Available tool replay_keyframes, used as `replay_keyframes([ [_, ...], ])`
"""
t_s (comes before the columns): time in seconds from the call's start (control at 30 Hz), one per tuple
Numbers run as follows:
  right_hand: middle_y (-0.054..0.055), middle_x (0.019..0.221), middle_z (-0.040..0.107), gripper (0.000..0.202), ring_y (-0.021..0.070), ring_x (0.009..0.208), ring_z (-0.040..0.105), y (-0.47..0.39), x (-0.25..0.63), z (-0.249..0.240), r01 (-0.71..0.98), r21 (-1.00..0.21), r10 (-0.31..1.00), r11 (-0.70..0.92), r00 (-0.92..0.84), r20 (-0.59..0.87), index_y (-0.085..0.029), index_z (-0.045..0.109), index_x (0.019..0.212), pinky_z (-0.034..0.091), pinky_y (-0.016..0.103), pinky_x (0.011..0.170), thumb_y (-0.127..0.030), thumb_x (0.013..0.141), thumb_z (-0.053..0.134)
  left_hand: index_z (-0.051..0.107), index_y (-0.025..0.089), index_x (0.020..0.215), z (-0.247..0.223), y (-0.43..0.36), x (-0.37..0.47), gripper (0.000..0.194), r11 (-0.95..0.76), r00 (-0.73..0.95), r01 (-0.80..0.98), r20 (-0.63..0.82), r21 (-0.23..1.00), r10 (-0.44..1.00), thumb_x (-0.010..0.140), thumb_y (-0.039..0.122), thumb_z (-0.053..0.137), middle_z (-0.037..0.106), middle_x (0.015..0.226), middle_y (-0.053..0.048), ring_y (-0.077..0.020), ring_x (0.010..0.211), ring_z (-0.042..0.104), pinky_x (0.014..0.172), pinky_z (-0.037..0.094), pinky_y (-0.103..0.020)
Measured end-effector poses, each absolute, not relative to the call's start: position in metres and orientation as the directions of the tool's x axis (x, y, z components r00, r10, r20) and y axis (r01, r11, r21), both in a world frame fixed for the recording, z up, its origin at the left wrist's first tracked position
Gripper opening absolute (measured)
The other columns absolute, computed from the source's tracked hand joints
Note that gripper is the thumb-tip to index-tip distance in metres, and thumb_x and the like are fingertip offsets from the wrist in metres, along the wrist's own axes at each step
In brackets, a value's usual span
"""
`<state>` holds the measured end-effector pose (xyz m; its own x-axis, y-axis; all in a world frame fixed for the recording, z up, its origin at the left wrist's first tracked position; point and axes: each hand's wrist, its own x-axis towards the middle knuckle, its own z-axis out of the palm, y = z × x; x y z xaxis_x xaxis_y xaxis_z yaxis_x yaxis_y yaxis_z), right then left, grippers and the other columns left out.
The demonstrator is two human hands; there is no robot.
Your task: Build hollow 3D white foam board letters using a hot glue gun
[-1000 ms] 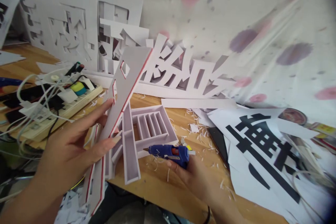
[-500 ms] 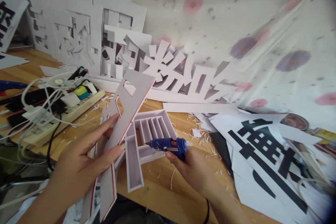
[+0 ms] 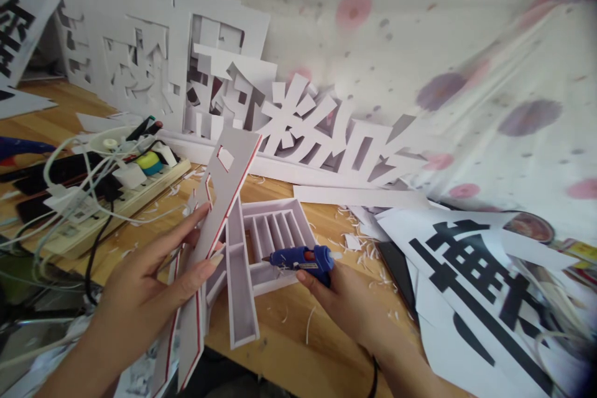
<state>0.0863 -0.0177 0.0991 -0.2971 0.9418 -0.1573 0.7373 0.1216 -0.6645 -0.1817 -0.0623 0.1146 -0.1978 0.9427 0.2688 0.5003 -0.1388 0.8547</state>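
Note:
Between its thumb and fingers my left hand (image 3: 153, 280) grips a white foam board character (image 3: 228, 180) with cut-out gaps and red lines along its edges. The piece is tilted up at the left of the work. My right hand (image 3: 336, 292) is wrapped around a blue glue gun (image 3: 303, 259), whose nozzle points left. Below the nozzle lies a hollow foam board letter frame (image 3: 277, 288) with raised walls and several narrow slots. One long arm of the frame reaches toward the table's front edge. The held board hides part of its left side.
At left a power strip (image 3: 69, 236) is covered with plugs and tangled white cables. Cut-out foam board characters (image 3: 298, 118) stand along the back. Printed paper sheets (image 3: 448, 323) lie at right. White scraps (image 3: 352, 241) litter the wooden table (image 3: 284, 345).
The held foam board has turned slightly more upright and shifted a little left against the frame. The glue gun stays over the frame. The whole view has shifted slightly.

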Motion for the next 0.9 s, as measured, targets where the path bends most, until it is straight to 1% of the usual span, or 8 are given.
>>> replay_keyframes([
  [0.1,0.007,0.082,0.069,0.038,0.0246,0.077,0.063,-0.015,0.085,0.097,0.739,-0.664,0.947,0.113,-0.282,-0.153,-0.019,0.067,0.096,0.047,0.035,0.071,-0.050,0.084,0.047,0.049,0.045,0.129,0.112,-0.063,-0.183,0.054,-0.116,-0.200,0.494,0.242,0.862,0.949,0.077,0.052,0.063,0.061,0.125,0.008,-0.0255,0.124,0.050,0.110,0.032,-0.046],
  [0.2,0.007,0.081,0.070,0.036,0.0246,0.076,0.063,-0.013,0.082,0.098,0.727,-0.675,0.950,0.123,-0.282,-0.131,-0.020,0.068,0.092,0.047,0.034,0.069,-0.049,0.084,0.049,0.049,0.046,0.128,0.110,-0.064,-0.183,0.053,-0.101,-0.217,0.478,0.229,0.873,0.949,0.077,0.052,0.063,0.056,0.132,0.010,-0.0255,0.124,0.050,0.110,0.032,-0.045],
  [0.37,0.007,0.083,0.072,0.031,0.0246,0.077,0.064,-0.009,0.078,0.100,0.679,-0.716,0.946,0.164,-0.313,-0.080,-0.022,0.069,0.092,0.048,0.033,0.067,-0.045,0.085,0.050,0.050,0.040,0.129,0.110,-0.064,-0.183,0.056,-0.101,-0.222,0.476,0.230,0.874,0.948,0.076,0.052,0.063,0.060,0.127,0.005,-0.0275,0.122,0.052,0.110,0.033,-0.046],
  [0.53,0.008,0.085,0.072,0.034,0.0267,0.081,0.065,-0.007,0.077,0.096,0.693,-0.706,0.949,0.147,-0.300,-0.097,-0.020,0.068,0.094,0.048,0.034,0.068,-0.047,0.084,0.048,0.051,0.040,0.128,0.110,-0.064,-0.185,0.056,-0.102,-0.223,0.472,0.230,0.876,0.947,0.075,0.052,0.064,0.060,0.127,0.005,-0.0275,0.122,0.052,0.109,0.036,-0.045],
  [0.6,0.008,0.088,0.071,0.035,0.0266,0.082,0.065,-0.006,0.077,0.096,0.692,-0.706,0.953,0.151,-0.292,-0.082,-0.020,0.067,0.094,0.047,0.033,0.068,-0.047,0.084,0.048,0.052,0.040,0.128,0.110,-0.065,-0.184,0.057,-0.090,-0.236,0.460,0.220,0.883,0.947,0.074,0.053,0.065,0.062,0.124,0.004,-0.0279,0.122,0.051,0.108,0.037,-0.045],
  [0.67,0.007,0.085,0.071,0.035,0.0254,0.079,0.065,-0.003,0.077,0.098,0.692,-0.702,0.954,0.171,-0.293,-0.057,-0.020,0.067,0.092,0.046,0.032,0.066,-0.049,0.084,0.047,0.053,0.039,0.127,0.111,-0.065,-0.182,0.058,-0.067,-0.266,0.438,0.201,0.897,0.943,0.072,0.055,0.065,0.064,0.120,0.004,-0.0286,0.122,0.051,0.108,0.037,-0.046],
  [0.77,0.007,0.077,0.069,0.035,0.0236,0.072,0.063,0.006,0.073,0.109,0.728,-0.658,0.959,0.191,-0.281,-0.033,-0.020,0.065,0.085,0.043,0.030,0.061,-0.049,0.084,0.046,0.055,0.038,0.126,0.113,-0.066,-0.178,0.060,-0.032,-0.306,0.391,0.163,0.920,0.938,0.071,0.057,0.066,0.062,0.123,0.003,-0.0287,0.121,0.052,0.111,0.032,-0.047],
  [0.9,0.008,0.074,0.067,0.036,0.0224,0.069,0.061,0.031,0.058,0.124,0.813,-0.555,0.959,0.174,-0.269,-0.092,-0.018,0.063,0.080,0.040,0.029,0.059,-0.050,0.084,0.047,0.055,0.038,0.125,0.113,-0.066,-0.174,0.060,-0.016,-0.305,0.357,0.133,0.934,0.943,0.069,0.056,0.068,0.059,0.129,0.003,-0.0280,0.119,0.053,0.112,0.029,-0.048],
])
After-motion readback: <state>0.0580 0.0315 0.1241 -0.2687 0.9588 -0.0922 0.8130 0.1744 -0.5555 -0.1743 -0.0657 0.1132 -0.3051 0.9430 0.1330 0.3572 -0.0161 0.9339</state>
